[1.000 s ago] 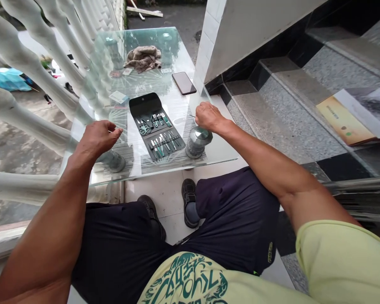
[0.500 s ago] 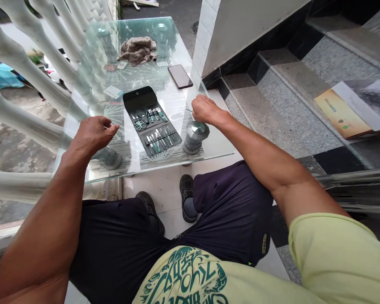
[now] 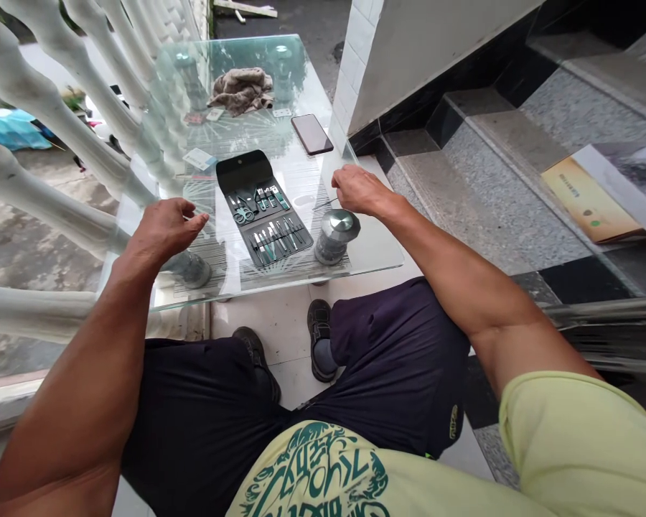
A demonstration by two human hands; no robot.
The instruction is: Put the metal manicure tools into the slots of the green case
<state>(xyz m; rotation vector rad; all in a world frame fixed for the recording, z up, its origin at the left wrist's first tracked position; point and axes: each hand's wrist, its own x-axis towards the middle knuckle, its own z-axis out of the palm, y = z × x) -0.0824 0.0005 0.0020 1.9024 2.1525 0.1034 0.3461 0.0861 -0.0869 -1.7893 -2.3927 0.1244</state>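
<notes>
Tool case open mid-table; phone behind right, cloth far behind, hands flanking the case.

No legible text or labels

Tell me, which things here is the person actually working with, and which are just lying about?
In use: open tool case, thin metal tool pinched in the right hand, left hand open beside the case.
Lying about: phone, crumpled cloth, small card, booklet.
</notes>
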